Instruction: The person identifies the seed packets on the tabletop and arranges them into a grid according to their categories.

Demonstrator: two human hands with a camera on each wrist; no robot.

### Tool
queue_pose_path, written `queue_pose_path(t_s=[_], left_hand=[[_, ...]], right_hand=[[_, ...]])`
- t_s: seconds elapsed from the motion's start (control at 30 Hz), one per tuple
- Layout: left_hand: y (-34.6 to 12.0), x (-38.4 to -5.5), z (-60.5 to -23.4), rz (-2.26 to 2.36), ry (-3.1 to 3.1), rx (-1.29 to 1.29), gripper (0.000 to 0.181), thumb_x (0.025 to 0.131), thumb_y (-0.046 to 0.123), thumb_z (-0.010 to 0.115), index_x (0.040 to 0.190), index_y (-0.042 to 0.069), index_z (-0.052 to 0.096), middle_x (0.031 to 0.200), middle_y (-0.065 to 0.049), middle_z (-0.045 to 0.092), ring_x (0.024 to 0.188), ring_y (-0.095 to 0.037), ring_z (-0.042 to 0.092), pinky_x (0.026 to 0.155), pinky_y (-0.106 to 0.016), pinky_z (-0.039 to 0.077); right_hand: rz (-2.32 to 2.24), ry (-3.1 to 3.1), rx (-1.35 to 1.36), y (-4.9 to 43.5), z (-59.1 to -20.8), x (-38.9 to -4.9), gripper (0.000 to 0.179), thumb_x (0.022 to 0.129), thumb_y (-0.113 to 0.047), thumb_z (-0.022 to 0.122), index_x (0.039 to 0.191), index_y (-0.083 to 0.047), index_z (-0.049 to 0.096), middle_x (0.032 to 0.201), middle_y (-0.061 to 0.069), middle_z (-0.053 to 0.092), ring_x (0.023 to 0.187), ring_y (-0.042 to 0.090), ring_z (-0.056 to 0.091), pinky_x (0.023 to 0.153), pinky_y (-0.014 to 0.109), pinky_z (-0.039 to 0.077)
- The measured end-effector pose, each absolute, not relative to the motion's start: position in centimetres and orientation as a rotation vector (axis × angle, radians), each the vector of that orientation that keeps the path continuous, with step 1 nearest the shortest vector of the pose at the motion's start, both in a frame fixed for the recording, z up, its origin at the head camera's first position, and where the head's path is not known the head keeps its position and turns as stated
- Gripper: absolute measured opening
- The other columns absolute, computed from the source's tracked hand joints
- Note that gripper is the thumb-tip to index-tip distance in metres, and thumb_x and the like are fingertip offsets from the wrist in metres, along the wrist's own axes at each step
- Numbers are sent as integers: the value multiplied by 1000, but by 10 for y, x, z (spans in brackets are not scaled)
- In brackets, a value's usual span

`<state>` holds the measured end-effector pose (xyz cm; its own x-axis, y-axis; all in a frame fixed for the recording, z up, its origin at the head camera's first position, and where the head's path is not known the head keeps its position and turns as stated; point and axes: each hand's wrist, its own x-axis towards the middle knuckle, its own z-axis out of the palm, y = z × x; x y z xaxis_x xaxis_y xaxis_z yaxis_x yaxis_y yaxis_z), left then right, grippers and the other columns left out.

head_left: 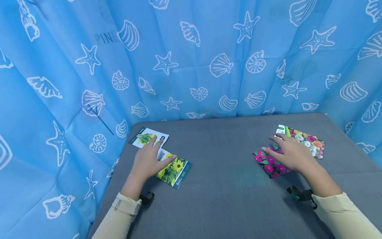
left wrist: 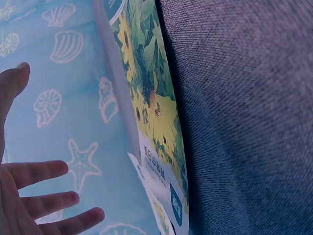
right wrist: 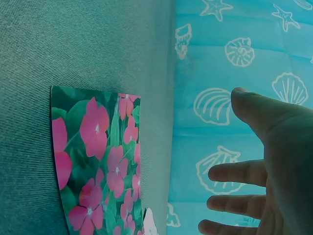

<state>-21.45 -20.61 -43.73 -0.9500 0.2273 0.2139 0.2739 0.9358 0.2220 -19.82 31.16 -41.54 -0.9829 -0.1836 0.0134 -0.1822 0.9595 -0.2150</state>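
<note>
My left hand (head_left: 150,161) hovers over two seed packets at the table's left, fingers spread and holding nothing. Beneath it lies a packet with yellow flowers (head_left: 178,167), which also fills the middle of the left wrist view. Partly behind my fingertips is a white packet with a green leafy plant and yellow blooms (head_left: 143,136). On the right, my right hand (head_left: 293,153) is held above two more packets, its fingers apart and nothing in them. One shows pink flowers on dark green leaves (right wrist: 105,166); the other, multicoloured blooms (head_left: 311,141). My hand hides part of both.
A grey cloth-covered table (head_left: 215,186) stretches between the two pairs of packets. Behind it and along the left hangs a blue curtain (head_left: 179,83) with white shells and starfish. Dark straps (head_left: 301,194) are at both wrists, below beige sleeves (head_left: 343,212).
</note>
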Motion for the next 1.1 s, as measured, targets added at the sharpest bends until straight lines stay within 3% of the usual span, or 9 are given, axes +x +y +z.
queue_pose_path(t_s=[0.27, 0.57, 0.83, 1.1], left_hand=[[-206, -212, -441, -373, -2942, -373, 97, 92, 83, 56, 155, 11, 55, 166, -22, 43, 132, -49, 61, 96, -64, 58], [-206, -209, -444, -378, -2920, -388, 93, 92, 82, 57, 150, 9, 59, 156, -24, 53, 132, -47, 61, 103, -65, 55], [-206, -204, -447, -351, -2914, -378, 88, 92, 77, 63, 145, 6, 64, 139, -25, 60, 110, -38, 67, 87, -58, 60], [-206, -201, -448, -378, -2962, -350, 83, 94, 70, 67, 147, 6, 62, 144, -26, 57, 121, -43, 65, 94, -61, 58]], right_hand=[[-338, 3114, -271, 313, -419, -194, 81, 104, -66, 54, 150, 0, 57, 152, 36, 48, 135, 60, 49, 100, 77, 48], [-355, 3122, -273, 318, -422, -189, 77, 103, -62, 60, 145, 3, 60, 144, 36, 56, 127, 56, 56, 97, 74, 51], [-377, 3111, -297, 321, -426, -187, 77, 100, -59, 67, 143, 4, 61, 139, 37, 60, 124, 55, 59, 97, 72, 52], [-386, 3089, -271, 329, -431, -185, 75, 98, -56, 71, 143, 3, 62, 139, 37, 58, 118, 54, 63, 85, 68, 59]])
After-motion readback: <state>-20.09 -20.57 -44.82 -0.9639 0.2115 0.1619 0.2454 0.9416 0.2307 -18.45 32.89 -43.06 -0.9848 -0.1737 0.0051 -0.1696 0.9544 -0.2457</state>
